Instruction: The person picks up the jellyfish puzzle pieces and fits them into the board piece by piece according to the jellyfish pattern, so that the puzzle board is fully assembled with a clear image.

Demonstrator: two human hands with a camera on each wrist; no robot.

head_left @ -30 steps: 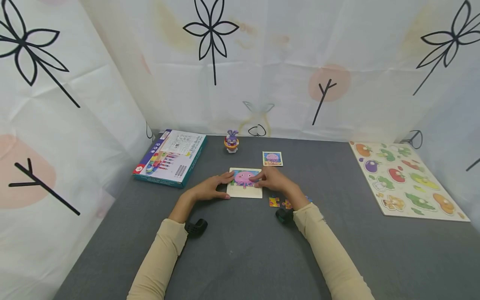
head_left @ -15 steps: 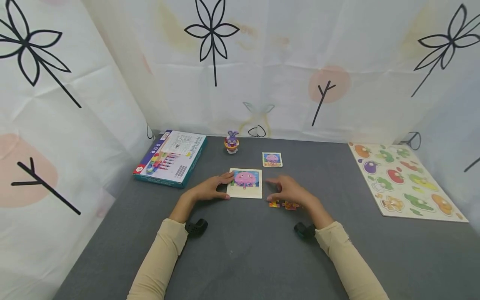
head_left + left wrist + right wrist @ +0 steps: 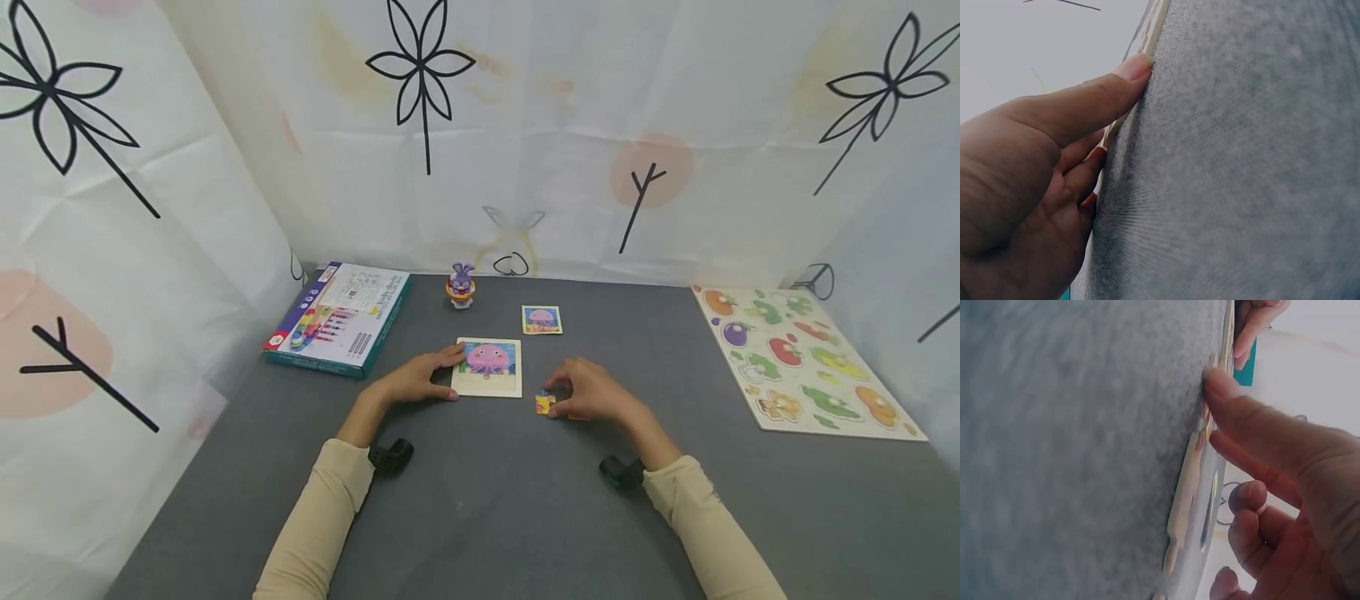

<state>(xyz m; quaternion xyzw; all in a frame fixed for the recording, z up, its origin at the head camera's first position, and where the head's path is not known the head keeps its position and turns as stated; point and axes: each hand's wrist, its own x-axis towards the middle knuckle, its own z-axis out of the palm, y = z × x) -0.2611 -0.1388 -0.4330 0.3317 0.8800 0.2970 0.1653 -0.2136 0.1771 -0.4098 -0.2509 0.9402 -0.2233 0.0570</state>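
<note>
My left hand [image 3: 420, 377] rests at the left edge of a cream puzzle board [image 3: 483, 387] lying flat on the grey table. Its thumb touches the lower left corner and its fingertips the upper left side; the left wrist view shows the thumb [image 3: 1132, 69] against the board's edge. A pink octopus picture fills the board's upper part, above a bare strip. Right of the board, my right hand [image 3: 588, 392] pinches a small yellow-orange puzzle piece [image 3: 543, 405] between thumb and index finger, close to the table. Another puzzle piece [image 3: 1185, 487] lies beside it, mostly hidden under the hand from above.
Behind the board lies a small octopus picture card [image 3: 542, 320]. A purple rabbit figurine [image 3: 461, 287] stands at the back. A flat box [image 3: 341, 317] lies back left, and a vegetable peg board [image 3: 806, 362] takes up the right side. White patterned cloth hangs behind.
My right hand has left the octopus picture, moved right and toward me, and come down onto the yellow-orange puzzle piece. The left hand has stayed at the board's edge.
</note>
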